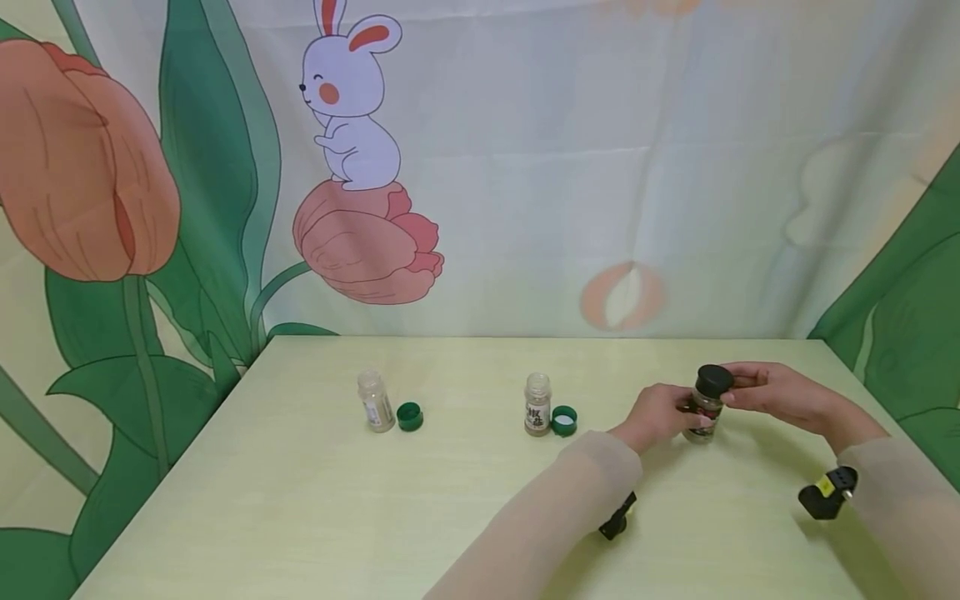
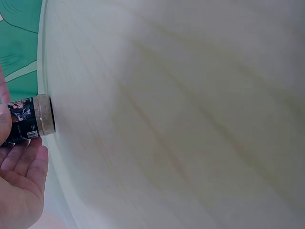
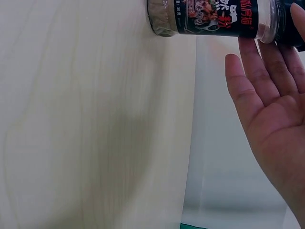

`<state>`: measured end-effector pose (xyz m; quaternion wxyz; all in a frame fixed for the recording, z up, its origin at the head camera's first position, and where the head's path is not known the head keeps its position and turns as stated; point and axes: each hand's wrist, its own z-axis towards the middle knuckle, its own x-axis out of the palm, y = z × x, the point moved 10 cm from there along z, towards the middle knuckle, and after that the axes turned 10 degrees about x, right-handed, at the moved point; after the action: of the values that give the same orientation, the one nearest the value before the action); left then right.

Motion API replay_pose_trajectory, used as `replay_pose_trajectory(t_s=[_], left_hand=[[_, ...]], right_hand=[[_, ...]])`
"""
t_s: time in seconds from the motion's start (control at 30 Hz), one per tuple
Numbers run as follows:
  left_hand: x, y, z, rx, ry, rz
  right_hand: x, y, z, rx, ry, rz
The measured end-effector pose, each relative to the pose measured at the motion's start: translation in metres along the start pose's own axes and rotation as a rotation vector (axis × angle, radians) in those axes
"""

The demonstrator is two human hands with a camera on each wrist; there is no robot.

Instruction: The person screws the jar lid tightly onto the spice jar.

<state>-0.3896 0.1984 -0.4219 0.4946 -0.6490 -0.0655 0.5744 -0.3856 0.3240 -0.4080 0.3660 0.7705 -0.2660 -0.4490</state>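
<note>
At the right of the table stands a seasoning jar with a dark printed label and a black cap. My left hand grips the jar's body from the left. From the other side, my right hand has its thumb and fingers around the black cap. In the left wrist view, the jar sits between the left thumb and fingers. Light brown powder shows in the jar's base in the right wrist view.
An uncapped spice bottle stands mid-table, with a green cap beside it. Farther left are another uncapped bottle and its neighbouring green cap. A printed curtain hangs behind the table.
</note>
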Motion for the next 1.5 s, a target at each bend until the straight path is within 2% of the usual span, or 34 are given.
replay_pose_trajectory(t_s=[0.63,0.87,1.27,1.5], left_hand=[[0.0008,0.0021,0.0004,-0.008,-0.003,-0.018],[0.0002,-0.0009,-0.0002,0.014,0.005,0.003],[-0.0003,-0.0008,-0.0013,0.003,0.002,-0.006],[0.0015,-0.0003,0.0009,0.019,0.007,0.021]], right_hand=[[-0.0002,-0.0026,0.0026,0.004,-0.041,-0.005],[0.0013,-0.0048,0.0028,-0.005,-0.029,0.037],[0.0009,-0.0081,0.0025,0.000,-0.057,-0.034],[-0.0008,-0.0061,0.0019,-0.009,-0.049,-0.002]])
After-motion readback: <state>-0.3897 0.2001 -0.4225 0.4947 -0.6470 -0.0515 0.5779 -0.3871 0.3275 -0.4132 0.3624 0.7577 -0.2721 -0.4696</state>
